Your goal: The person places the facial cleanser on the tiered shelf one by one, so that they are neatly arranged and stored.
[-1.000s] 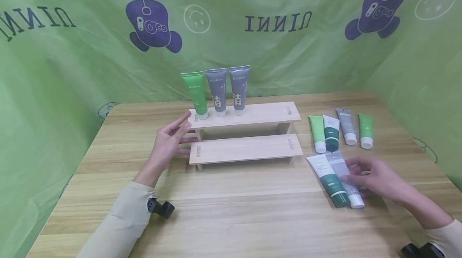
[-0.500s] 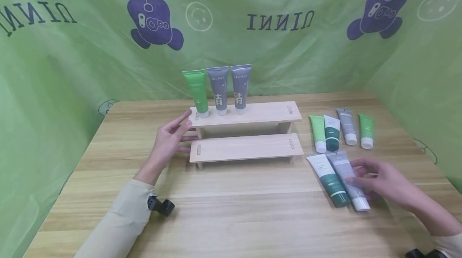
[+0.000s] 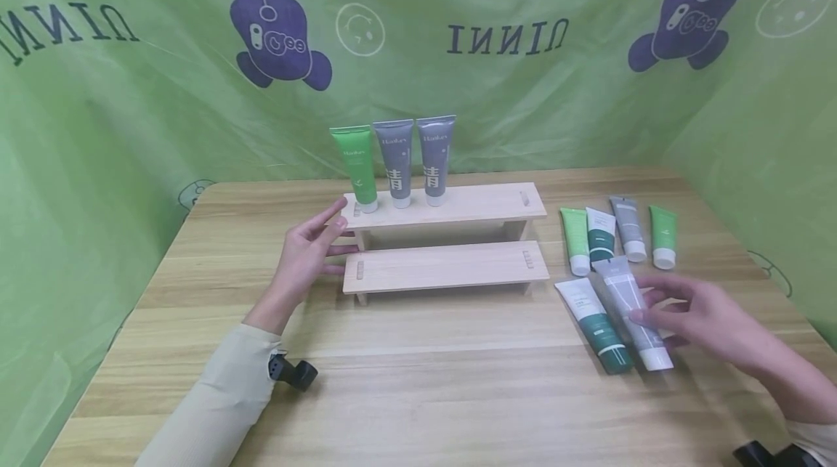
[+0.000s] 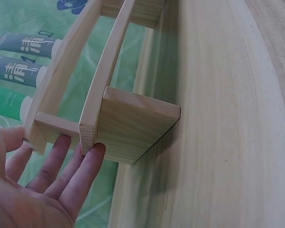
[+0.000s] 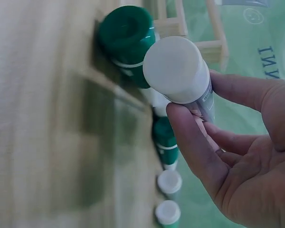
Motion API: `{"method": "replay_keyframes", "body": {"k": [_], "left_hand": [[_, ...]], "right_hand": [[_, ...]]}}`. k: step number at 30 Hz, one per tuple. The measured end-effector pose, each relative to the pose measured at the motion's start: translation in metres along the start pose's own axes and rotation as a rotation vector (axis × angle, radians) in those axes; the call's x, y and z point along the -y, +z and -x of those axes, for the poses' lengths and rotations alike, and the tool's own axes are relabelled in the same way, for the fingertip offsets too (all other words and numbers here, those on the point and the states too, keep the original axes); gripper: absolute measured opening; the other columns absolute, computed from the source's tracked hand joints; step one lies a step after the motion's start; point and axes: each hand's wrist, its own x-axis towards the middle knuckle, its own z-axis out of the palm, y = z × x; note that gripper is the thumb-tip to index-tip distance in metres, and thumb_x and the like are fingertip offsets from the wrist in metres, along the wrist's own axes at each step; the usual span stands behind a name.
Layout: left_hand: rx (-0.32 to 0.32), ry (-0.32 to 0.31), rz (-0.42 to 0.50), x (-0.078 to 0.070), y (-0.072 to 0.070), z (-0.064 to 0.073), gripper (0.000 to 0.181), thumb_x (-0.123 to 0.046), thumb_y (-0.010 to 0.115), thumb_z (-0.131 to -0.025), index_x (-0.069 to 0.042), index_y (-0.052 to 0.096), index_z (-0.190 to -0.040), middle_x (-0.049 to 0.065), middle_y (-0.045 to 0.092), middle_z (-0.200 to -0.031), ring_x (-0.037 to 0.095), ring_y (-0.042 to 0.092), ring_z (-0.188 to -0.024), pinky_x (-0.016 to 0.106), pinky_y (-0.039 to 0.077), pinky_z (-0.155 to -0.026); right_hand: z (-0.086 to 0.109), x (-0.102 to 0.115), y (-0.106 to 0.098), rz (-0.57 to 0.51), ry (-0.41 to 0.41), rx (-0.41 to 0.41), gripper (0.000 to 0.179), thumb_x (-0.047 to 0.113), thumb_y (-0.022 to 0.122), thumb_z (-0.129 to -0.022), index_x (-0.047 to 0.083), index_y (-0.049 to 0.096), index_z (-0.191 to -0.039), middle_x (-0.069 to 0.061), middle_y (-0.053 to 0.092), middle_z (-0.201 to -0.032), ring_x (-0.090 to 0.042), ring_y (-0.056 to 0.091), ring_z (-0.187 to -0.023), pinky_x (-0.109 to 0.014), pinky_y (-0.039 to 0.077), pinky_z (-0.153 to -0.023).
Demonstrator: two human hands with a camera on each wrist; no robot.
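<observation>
Right hand (image 3: pixel 702 318) pinches a grey tube (image 3: pixel 631 307) mid-body, leaving its cap (image 3: pixel 656 359) free, beside a white-and-green tube (image 3: pixel 595 325). Left hand (image 3: pixel 303 264), fingers extended, touches the left end of a two-tier stand (image 3: pixel 445 268), likely steadying it; three tubes (image 3: pixel 394 158) balance cap-down on top.

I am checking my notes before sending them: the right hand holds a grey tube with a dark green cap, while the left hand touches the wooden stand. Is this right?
Only the colour is wrong: the grey tube in the right hand has a white cap, not green, as the right wrist view shows.
</observation>
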Motion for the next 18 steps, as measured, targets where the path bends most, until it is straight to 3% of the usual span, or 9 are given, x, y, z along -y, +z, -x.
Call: {"method": "replay_keyframes", "body": {"k": [6, 12, 18], "left_hand": [[-0.007, 0.012, -0.021, -0.002, 0.002, 0.0, 0.049, -0.035, 0.058, -0.104, -0.03, 0.047, -0.151, 0.025, 0.06, -0.132, 0.037, 0.07, -0.104, 0.046, 0.063, -0.074], [-0.01, 0.003, -0.051, -0.003, 0.002, 0.002, 0.046, -0.033, 0.055, -0.105, -0.031, 0.047, -0.151, 0.023, 0.057, -0.136, 0.041, 0.067, -0.108, 0.043, 0.064, -0.073], [-0.021, -0.002, -0.053, -0.004, 0.005, 0.002, 0.045, -0.037, 0.057, -0.104, -0.033, 0.05, -0.148, 0.022, 0.057, -0.137, 0.038, 0.068, -0.107, 0.044, 0.064, -0.074]], "right_hand": [[-0.002, 0.015, -0.006, 0.042, -0.033, -0.03, 0.06, 0.012, 0.072, -0.094, -0.014, 0.044, -0.14, -0.021, 0.063, -0.107, -0.015, 0.07, -0.083, -0.035, 0.064, -0.063], [-0.006, 0.036, -0.006, 0.099, -0.052, -0.073, 0.06, 0.019, 0.075, -0.092, -0.008, 0.048, -0.138, -0.02, 0.065, -0.106, -0.015, 0.07, -0.086, -0.033, 0.064, -0.064], [-0.014, 0.054, -0.002, 0.115, -0.098, -0.102, 0.058, 0.016, 0.076, -0.092, -0.007, 0.049, -0.138, -0.019, 0.064, -0.107, -0.018, 0.07, -0.088, -0.032, 0.064, -0.064]]}}
